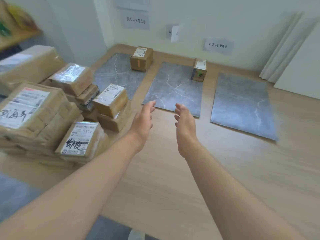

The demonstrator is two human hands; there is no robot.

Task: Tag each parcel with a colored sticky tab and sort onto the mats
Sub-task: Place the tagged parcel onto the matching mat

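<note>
We hold both bare arms out over the light wooden surface (pixel 173 179). Our left hand (pixel 143 122) and right hand (pixel 184 122) are released, fingers loosely extended and palms turned toward each other, grasping nothing. They hover near the front edge of the middle grey marble-patterned mat (pixel 173 90).

Three such mats lie side by side, with the left grey marble-patterned mat (pixel 112 73) and the right grey marble-patterned mat (pixel 242 104) flanking it. On the far part of the left mat stands a brown cardboard box with a white shipping label (pixel 141 58), and an orange sticky tab (pixel 138 63) is on its front face. At the far right corner of the middle mat stands a smaller brown cardboard box (pixel 200 71) bearing a green sticky tab (pixel 200 73).

To our left sits a heap of taped brown cardboard parcels (pixel 52 108) with white labels, stacked on one another. Handwritten paper signs (pixel 218 45) hang on the wall behind the mats.
</note>
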